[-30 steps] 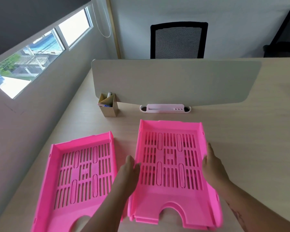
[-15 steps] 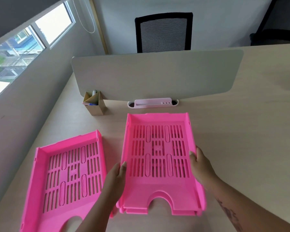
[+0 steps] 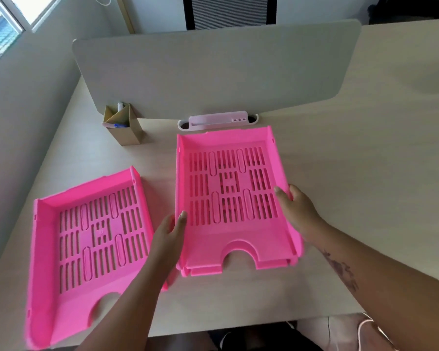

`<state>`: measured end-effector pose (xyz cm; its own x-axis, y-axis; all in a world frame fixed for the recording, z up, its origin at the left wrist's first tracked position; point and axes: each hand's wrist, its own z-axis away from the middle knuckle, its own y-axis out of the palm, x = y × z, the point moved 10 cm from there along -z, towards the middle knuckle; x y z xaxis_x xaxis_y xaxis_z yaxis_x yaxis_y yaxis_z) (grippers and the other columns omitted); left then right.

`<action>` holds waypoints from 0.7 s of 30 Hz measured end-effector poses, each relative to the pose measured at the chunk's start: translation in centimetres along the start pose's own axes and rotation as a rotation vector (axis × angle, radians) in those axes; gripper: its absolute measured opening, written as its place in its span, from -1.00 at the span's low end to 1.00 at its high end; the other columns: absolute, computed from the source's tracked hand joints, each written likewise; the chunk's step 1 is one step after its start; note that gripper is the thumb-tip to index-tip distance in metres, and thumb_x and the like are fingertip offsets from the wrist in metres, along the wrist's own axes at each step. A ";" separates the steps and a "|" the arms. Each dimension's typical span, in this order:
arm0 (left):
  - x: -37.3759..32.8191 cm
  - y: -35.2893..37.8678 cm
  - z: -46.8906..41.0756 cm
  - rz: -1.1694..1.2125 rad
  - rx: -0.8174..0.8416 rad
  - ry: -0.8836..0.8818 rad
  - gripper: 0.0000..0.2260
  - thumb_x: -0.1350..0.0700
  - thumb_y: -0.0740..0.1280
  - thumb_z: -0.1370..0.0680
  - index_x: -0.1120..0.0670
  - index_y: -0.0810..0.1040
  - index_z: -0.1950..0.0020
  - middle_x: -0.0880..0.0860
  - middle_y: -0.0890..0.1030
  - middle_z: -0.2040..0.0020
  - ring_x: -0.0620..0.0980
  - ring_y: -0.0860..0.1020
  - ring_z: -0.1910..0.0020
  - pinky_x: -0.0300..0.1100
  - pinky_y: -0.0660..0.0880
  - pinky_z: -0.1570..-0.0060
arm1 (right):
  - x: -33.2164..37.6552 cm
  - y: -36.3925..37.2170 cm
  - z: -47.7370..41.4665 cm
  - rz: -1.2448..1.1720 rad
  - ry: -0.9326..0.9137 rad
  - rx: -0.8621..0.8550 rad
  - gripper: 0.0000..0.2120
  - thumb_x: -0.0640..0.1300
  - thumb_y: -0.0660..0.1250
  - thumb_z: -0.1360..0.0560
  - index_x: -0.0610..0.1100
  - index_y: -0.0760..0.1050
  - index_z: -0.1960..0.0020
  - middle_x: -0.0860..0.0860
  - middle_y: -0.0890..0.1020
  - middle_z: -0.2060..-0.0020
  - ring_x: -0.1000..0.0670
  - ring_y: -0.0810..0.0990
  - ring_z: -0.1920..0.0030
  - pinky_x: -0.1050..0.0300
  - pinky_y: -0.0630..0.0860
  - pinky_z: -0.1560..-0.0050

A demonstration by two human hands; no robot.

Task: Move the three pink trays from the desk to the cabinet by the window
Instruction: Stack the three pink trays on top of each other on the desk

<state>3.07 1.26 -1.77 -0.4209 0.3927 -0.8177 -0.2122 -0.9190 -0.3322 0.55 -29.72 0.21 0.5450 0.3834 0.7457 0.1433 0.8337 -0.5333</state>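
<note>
Both hands clamp the stacked trays (image 3: 228, 196) on the worktop (image 3: 365, 173): left hand (image 3: 171, 230) and right hand (image 3: 295, 207) on the long side walls; the single tray (image 3: 91, 236) lies leftward, nearer the left

I see hot-pink trays (image 3: 228, 193) with slotted grid floors, a pale beige woodgrain desk (image 3: 365, 173), a grey-beige divider (image 3: 213, 72), a tan cardboard box (image 3: 123, 130), and a black striped chair (image 3: 228, 11).

You have three pink trays: one single tray (image 3: 91, 239) near left, two in a nested stack (image 3: 231, 196). One cardboard pen holder (image 3: 122, 125), one chair (image 3: 228, 11).
</note>
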 end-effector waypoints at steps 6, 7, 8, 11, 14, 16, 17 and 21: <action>2.8 1.0 1.1 0.131 0.061 -0.072 -0.68 -0.02 0.16 -0.64 0.10 0.47 -0.31 0.13 0.66 -0.02 0.13 0.64 0.01 0.09 0.64 0.05 | -3.5 0.6 2.6 -0.029 0.091 -0.080 -0.71 -0.07 0.05 -0.64 -0.20 0.48 -0.04 -0.09 0.49 0.30 -0.07 0.45 0.34 0.15 0.37 0.40; 2.8 1.0 0.9 0.149 0.059 -0.077 -0.69 0.00 0.16 -0.65 0.11 0.48 -0.30 0.14 0.66 -0.01 0.12 0.64 0.03 0.03 0.66 0.12 | -3.5 0.6 2.4 -0.028 0.097 -0.082 -0.69 -0.05 0.05 -0.64 -0.21 0.49 -0.04 -0.11 0.50 0.29 -0.07 0.46 0.33 0.12 0.40 0.38; 2.5 1.1 0.8 0.168 0.063 -0.080 -0.72 0.02 0.16 -0.65 0.11 0.48 -0.28 0.15 0.65 0.00 0.09 0.64 0.07 -0.07 0.66 0.23 | -3.3 0.5 2.2 -0.031 0.100 -0.086 -0.68 -0.04 0.04 -0.64 -0.22 0.49 -0.06 -0.13 0.51 0.27 -0.08 0.47 0.32 0.09 0.43 0.35; 1.6 0.9 0.5 0.131 0.085 -0.054 -0.73 0.02 0.17 -0.64 0.12 0.48 -0.26 0.14 0.65 0.01 0.06 0.64 0.09 -0.22 0.63 0.35 | -3.2 0.3 2.2 -0.026 0.090 -0.115 -0.66 0.00 0.09 -0.62 -0.22 0.48 -0.13 -0.08 0.55 0.25 -0.05 0.51 0.33 0.10 0.46 0.35; -0.3 -0.8 0.7 -0.034 0.038 0.085 -0.59 -0.13 0.19 -0.60 0.11 0.52 -0.29 0.07 0.66 -0.08 0.10 0.64 -0.04 0.02 0.63 0.07 | -0.4 -1.1 3.2 0.176 -0.097 -0.286 -0.59 0.11 0.12 -0.56 -0.12 0.42 -0.26 -0.05 0.61 0.06 -0.05 0.63 0.16 0.10 0.56 0.33; -1.9 -3.5 1.0 -0.109 -0.085 0.189 -0.53 -0.18 0.20 -0.58 0.10 0.50 -0.34 0.00 0.60 -0.17 0.03 0.58 -0.11 0.02 0.55 -0.09 | 2.9 -0.9 4.2 0.326 -0.294 -0.414 -0.55 0.03 0.17 -0.56 -0.13 0.35 -0.39 -0.10 0.57 -0.22 -0.11 0.57 -0.17 -0.01 0.59 -0.09; -2.5 -5.2 1.2 -0.122 -0.152 0.223 -0.54 -0.16 0.22 -0.58 0.12 0.49 -0.35 -0.01 0.58 -0.18 0.00 0.55 -0.13 -0.03 0.50 -0.12 | 4.8 -0.2 4.6 0.366 -0.376 -0.442 -0.52 -0.03 0.19 -0.56 -0.17 0.30 -0.44 -0.13 0.48 -0.36 -0.13 0.46 -0.33 -0.03 0.46 -0.31; -1.9 -12.7 1.6 -0.254 -0.389 0.253 -0.64 -0.01 0.30 -0.58 0.18 0.52 -0.29 0.12 0.61 -0.19 0.08 0.56 -0.15 -0.01 0.47 -0.17 | 12.5 7.4 6.4 0.384 -0.628 -0.254 -0.52 -0.12 0.21 -0.56 -0.23 0.32 -0.46 -0.14 0.38 -0.45 -0.10 0.31 -0.47 0.00 0.22 -0.49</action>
<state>5.18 12.20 4.73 -0.1623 0.6283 -0.7609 0.0840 -0.7595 -0.6450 3.18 -16.25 8.17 0.0355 0.8434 0.5361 0.2654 0.5092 -0.8187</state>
